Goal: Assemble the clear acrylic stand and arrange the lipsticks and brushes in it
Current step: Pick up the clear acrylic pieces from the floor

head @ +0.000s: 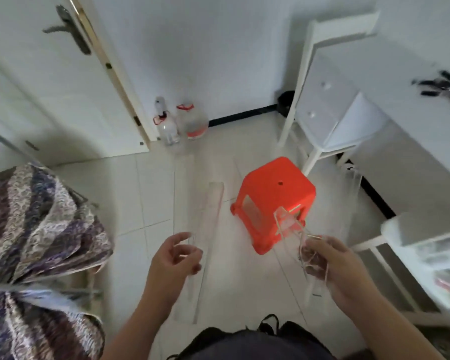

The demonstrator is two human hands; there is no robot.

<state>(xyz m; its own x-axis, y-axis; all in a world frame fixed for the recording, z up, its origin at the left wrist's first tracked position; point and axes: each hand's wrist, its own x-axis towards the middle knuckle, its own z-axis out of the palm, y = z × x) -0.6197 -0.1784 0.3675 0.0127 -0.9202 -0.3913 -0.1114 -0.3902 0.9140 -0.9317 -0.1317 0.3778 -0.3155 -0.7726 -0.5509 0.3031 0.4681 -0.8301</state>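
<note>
Head view, person standing over a tiled floor. The left hand [176, 255], fingers curled, pinches a long clear acrylic panel [205, 229] that runs from near to far. The right hand [330, 266] grips a smaller clear acrylic piece [289, 224], held in front of an orange plastic stool [273, 201]. Two clear bottles [179, 126] stand far, beside the door [63, 87].

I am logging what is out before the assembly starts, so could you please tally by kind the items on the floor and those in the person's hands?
Clear plastic bottles with red handles standing by the door: 2
Orange plastic stool on the floor: 1
Long clear acrylic panel held by the left hand: 1
Small clear acrylic piece gripped by the right hand: 1
Total: 5
</note>
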